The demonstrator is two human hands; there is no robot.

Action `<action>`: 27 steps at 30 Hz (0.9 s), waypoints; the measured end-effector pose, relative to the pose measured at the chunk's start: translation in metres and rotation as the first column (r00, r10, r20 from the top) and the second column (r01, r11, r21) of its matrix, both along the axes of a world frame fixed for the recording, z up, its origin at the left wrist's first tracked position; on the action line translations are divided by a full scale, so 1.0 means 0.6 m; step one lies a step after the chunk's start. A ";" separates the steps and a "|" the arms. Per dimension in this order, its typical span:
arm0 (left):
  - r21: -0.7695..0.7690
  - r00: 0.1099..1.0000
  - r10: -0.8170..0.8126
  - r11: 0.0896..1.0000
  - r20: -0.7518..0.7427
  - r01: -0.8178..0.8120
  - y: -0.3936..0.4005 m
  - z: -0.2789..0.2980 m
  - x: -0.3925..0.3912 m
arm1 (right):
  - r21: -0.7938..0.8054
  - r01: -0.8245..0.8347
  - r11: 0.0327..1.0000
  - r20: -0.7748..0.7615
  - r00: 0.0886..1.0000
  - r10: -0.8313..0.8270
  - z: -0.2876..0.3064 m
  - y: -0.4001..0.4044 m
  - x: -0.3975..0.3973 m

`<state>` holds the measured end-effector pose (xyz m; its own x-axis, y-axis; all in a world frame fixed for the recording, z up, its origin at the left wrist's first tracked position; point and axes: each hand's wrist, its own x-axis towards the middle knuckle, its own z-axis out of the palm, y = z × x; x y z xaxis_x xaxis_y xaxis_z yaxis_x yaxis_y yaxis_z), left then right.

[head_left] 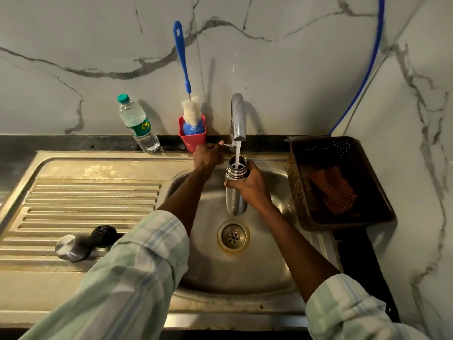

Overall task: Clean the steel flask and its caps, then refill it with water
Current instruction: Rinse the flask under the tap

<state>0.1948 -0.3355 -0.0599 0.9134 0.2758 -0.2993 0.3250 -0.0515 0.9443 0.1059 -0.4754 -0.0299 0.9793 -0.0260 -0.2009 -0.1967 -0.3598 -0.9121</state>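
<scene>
My right hand (250, 186) grips the steel flask (234, 200) round its upper body and holds it upright over the sink bowl (210, 266). Water runs from the tap (237, 116) straight into the flask's open mouth. My left hand (208, 155) holds the tap's lever at the base of the spout. Two caps lie on the ribbed drainboard at the left: a steel cap (71, 247) and a black cap (103, 235) beside it.
A plastic water bottle (137, 123) and a red cup (192, 138) holding a blue bottle brush (182, 60) stand against the marble wall. A brown basket (343, 217) with a checked cloth sits right of the bowl. The drain (232, 236) is below the flask.
</scene>
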 end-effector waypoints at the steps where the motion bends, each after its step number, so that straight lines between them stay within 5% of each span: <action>1: 0.022 0.999 0.038 0.999 -0.006 -0.038 -0.002 0.002 -0.010 | 0.000 0.007 1.000 0.008 1.000 -0.007 -0.001 0.000 0.000; 3: -0.032 0.995 0.095 0.995 0.023 -0.094 -0.005 0.013 -0.037 | -0.011 0.027 1.000 0.033 0.999 -0.026 -0.003 0.003 -0.001; 7: -0.173 0.980 -0.161 0.968 0.115 0.179 -0.011 0.037 -0.109 | -0.023 0.008 1.000 0.060 0.998 -0.007 -0.003 0.008 0.001; 14: -0.143 0.952 -0.254 0.950 0.169 0.279 0.004 0.028 -0.154 | -0.018 -0.020 1.000 0.018 1.000 0.020 -0.001 0.010 -0.003; 19: -0.198 0.971 -0.180 0.958 0.155 0.209 0.002 0.036 -0.148 | -0.016 -0.002 1.000 0.074 0.997 0.003 0.007 0.009 -0.008; 27: -0.448 0.993 -0.061 0.894 -0.105 0.008 0.000 0.046 -0.059 | -0.036 -0.006 0.999 0.074 0.997 0.009 0.004 0.006 -0.006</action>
